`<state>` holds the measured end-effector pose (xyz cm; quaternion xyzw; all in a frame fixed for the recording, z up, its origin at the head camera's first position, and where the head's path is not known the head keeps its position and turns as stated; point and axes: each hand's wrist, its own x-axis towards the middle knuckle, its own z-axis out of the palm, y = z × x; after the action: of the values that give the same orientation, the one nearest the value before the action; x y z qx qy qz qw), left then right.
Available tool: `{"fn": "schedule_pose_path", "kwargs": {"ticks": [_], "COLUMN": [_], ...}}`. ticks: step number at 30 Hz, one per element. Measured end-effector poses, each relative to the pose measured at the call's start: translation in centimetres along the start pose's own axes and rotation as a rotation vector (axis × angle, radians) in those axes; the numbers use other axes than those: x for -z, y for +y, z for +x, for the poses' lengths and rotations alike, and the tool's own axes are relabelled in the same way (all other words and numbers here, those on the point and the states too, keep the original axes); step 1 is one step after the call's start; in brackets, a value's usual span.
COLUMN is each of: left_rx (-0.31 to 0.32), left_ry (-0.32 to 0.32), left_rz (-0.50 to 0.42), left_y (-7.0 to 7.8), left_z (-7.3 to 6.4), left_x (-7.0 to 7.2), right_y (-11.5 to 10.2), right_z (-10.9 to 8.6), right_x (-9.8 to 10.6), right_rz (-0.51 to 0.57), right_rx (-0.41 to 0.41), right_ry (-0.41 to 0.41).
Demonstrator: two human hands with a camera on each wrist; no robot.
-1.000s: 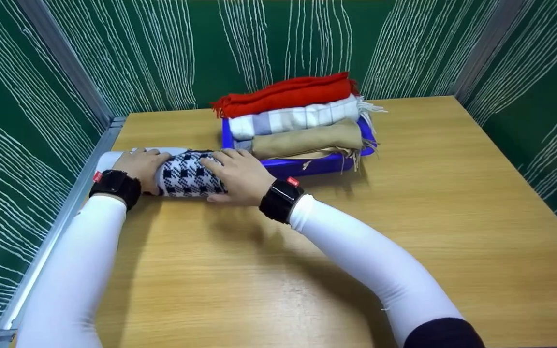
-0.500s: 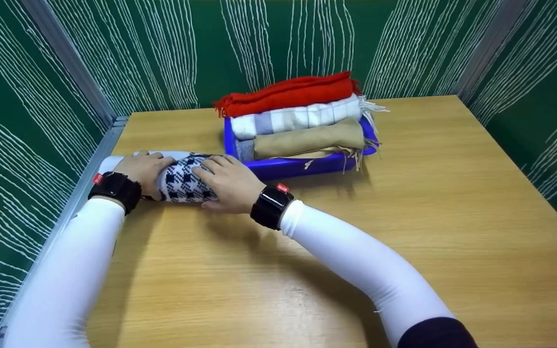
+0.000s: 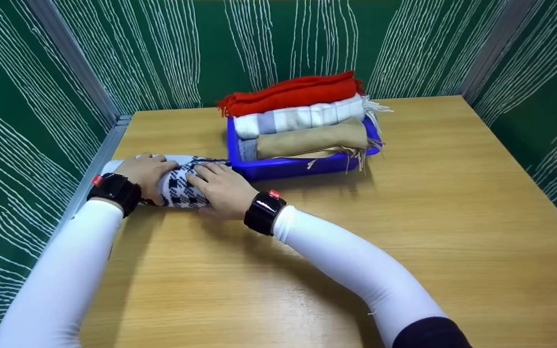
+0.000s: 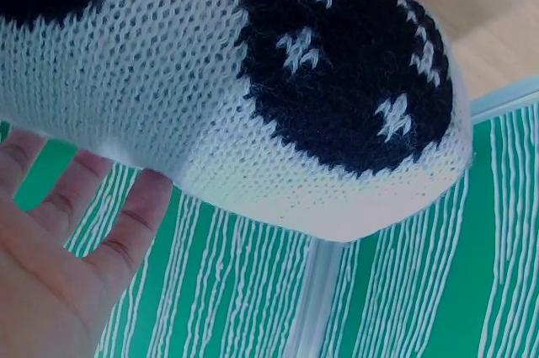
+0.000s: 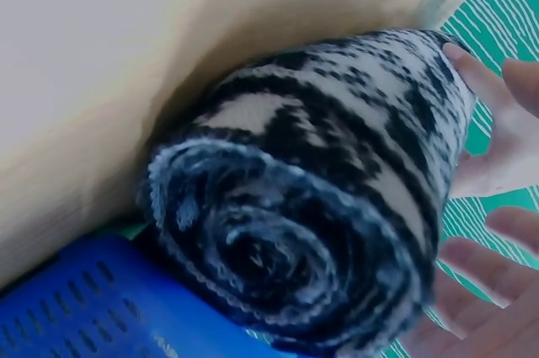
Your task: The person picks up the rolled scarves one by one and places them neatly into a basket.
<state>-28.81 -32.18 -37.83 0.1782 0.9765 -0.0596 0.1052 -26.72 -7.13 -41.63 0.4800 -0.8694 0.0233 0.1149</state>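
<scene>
A rolled knitted scarf with a black-and-white houndstooth pattern lies on the table's left side. My left hand rests over its left part, and the left wrist view shows nearly straight fingers against the roll's pale knit. Farther right along the roll, my right hand lies with extended fingers across its top. From the right wrist, the coiled end of the rolled scarf faces the camera, right beside the blue basket. Both hands' fingers also show there along the scarf's far side.
A blue basket at the back middle holds a red scarf, a white-and-grey plaid scarf, a tan scarf and a grey-blue cloth. Green walls with white streaks and a metal rail border the wooden table.
Both hands and the rolled scarf have come slightly nearer to me. My right hand has shifted left along the roll. The basket's scarves stay in place while the view shifts a little.
</scene>
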Motion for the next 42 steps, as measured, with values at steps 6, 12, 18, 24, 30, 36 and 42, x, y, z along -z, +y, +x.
{"fn": "schedule_pose_path", "kwargs": {"ticks": [6, 12, 18, 24, 30, 36, 42], "left_rx": [-0.003, -0.013, -0.023, -0.011, 0.042, 0.091, 0.123], "left_ry": [-0.029, -0.056, -0.068, -0.057, -0.067, -0.051, -0.018], "left_rz": [0.001, -0.001, -0.01, -0.052, -0.1, -0.127, -0.135], "left_y": [0.4, 0.5, 0.3, -0.3, -1.5, -3.2, -4.3], "left_z": [0.0, -0.1, -0.2, -0.4, -0.7, -1.4, -1.7], "left_x": [0.0, 0.1, 0.0, -0.1, -0.8, -1.7, -2.6], "right_y": [0.1, 0.4, 0.3, 0.4, 0.6, 0.7, 0.9], "right_z": [0.2, 0.2, 0.4, 0.5, 0.5, 0.5, 0.6], "right_x": [-0.4, -1.3, -1.8, -1.9, -2.1, -2.4, -2.5], "right_rz": [0.005, -0.031, -0.058, -0.077, -0.039, -0.029, -0.037], "right_rx": [-0.028, -0.055, -0.098, -0.137, -0.163, -0.179, -0.173], "right_ry": [-0.028, -0.001, -0.06, -0.134, -0.165, -0.184, -0.194]}}
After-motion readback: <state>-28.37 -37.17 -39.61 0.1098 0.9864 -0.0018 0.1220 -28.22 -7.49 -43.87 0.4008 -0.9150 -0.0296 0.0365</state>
